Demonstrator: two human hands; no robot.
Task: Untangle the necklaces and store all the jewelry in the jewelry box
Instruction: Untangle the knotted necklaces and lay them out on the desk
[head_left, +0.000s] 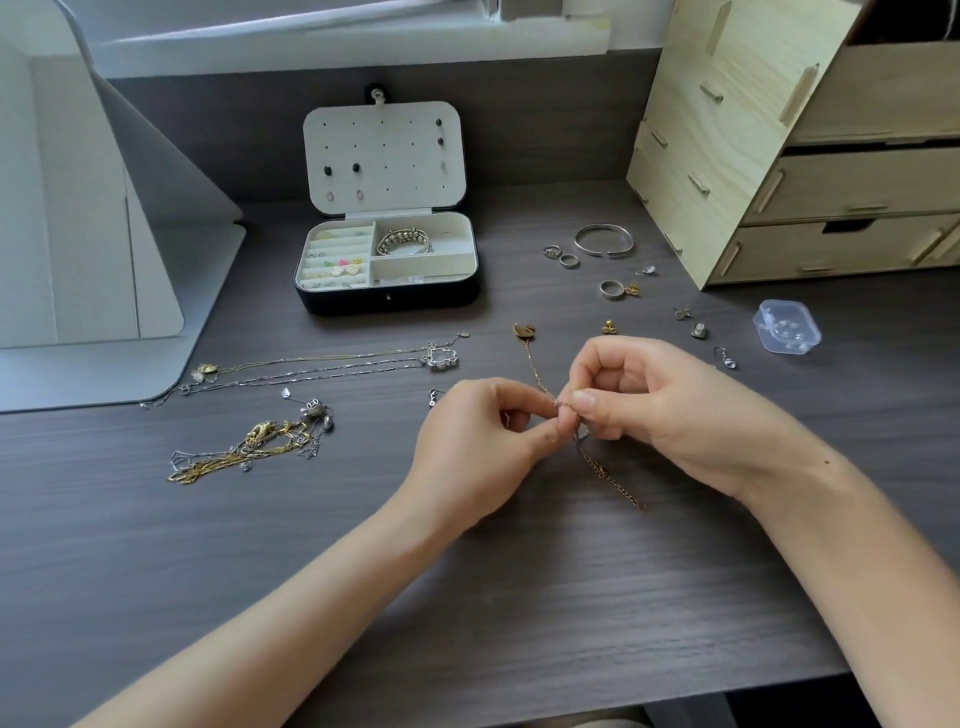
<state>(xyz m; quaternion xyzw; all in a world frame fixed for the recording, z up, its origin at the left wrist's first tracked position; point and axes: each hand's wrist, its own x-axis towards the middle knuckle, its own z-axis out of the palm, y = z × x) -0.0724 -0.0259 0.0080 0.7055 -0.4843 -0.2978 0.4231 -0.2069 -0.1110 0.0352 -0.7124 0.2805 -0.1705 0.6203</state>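
My left hand (480, 441) and my right hand (660, 405) both pinch a knot in a thin rose-gold necklace (535, 371) above the dark desk. Its swan pendant (524, 331) lies beyond my hands and its clasp end (618, 486) trails toward me. Two straightened necklaces (322, 366) lie side by side to the left. A tangled pile of gold and silver chains (260, 441) sits below them. The open black jewelry box (387, 304) stands at the back, with earrings in its lid and slots and a beaded bracelet (404, 242) in one compartment.
A silver bangle (602, 240), rings (563, 256) and several loose earrings (691, 322) are scattered at the right. A small clear plastic case (787, 327) sits near a wooden drawer unit (779, 156). A monitor stand (104, 312) occupies the left.
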